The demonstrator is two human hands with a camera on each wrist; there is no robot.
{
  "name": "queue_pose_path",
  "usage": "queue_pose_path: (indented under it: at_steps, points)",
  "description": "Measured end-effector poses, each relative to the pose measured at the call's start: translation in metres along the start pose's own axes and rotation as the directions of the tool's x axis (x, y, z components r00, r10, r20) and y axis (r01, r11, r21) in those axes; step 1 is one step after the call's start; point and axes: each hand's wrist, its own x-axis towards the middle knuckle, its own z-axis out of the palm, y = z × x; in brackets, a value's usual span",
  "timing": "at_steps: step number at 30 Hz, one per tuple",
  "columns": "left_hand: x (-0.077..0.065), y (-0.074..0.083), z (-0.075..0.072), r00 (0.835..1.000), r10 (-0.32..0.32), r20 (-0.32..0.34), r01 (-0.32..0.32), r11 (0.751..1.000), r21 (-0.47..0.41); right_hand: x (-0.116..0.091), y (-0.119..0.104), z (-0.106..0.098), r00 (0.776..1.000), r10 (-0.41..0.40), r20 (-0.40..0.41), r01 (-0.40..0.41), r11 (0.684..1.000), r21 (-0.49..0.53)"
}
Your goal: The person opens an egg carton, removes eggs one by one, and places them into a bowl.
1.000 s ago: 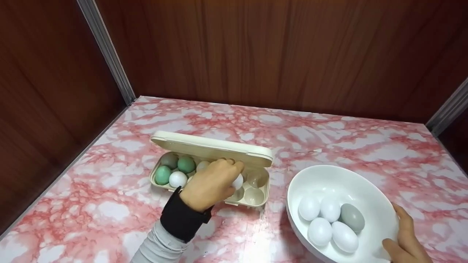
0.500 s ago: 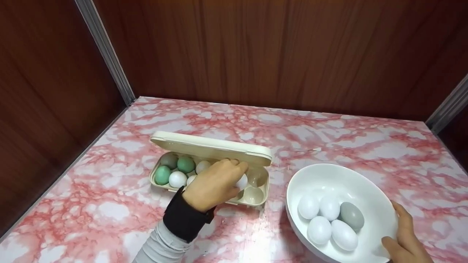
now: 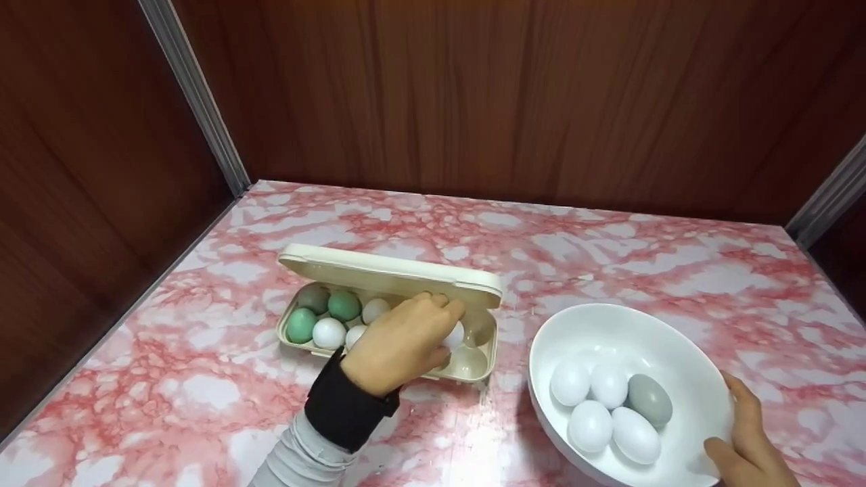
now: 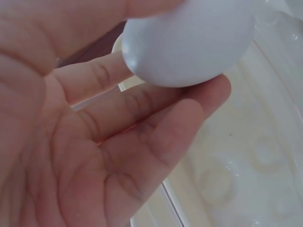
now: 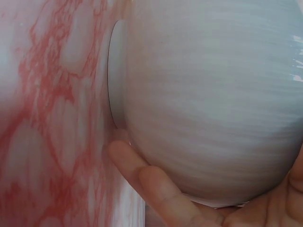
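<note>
My left hand (image 3: pixel 404 341) reaches into a cream egg carton (image 3: pixel 470 364), pinching a white egg (image 3: pixel 454 336) over its right half. In the left wrist view, thumb and fingers hold that egg (image 4: pixel 189 49) from opposite sides. Green, grey and white eggs sit in the carton's left cups; one green egg (image 3: pixel 301 325) is at the front left. My right hand (image 3: pixel 749 436) grips the right rim of a white bowl (image 3: pixel 700 392). Several white eggs and a grey egg (image 3: pixel 649 400) lie in it. The right wrist view has curled fingers (image 5: pixel 158 187) against the bowl's outer side.
The carton lid (image 3: pixel 392 267) stands partly raised behind the cups. Everything rests on a red and white marbled tabletop (image 3: pixel 500 237). Dark wood panels (image 3: pixel 473 101) rise at the back and left, with metal posts (image 3: pixel 199 101) at the corners.
My left hand has slid slightly right along the carton with the white egg, uncovering more of the eggs behind it. The right hand and the bowl have hardly moved.
</note>
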Motion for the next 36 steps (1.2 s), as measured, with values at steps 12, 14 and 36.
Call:
queue_pose_path:
  at_steps: [12, 14, 36]
  points:
    - [0.009, 0.01, -0.001, 0.998, 0.051, -0.047, -0.048, 0.997, 0.058, -0.001, -0.001, -0.001, 1.0, 0.01, 0.024, -0.01, 0.999, 0.033]
    - [0.011, 0.012, -0.001, 0.996, 0.063, -0.057, -0.058, 0.995, 0.079, -0.001, -0.003, -0.001, 0.999, 0.033, 0.039, -0.035, 0.998, 0.045]
    - [0.02, 0.021, -0.006, 0.993, 0.088, -0.078, -0.082, 0.994, 0.075, 0.001, -0.003, 0.0, 0.999, 0.026, 0.027, -0.028, 0.995, 0.097]
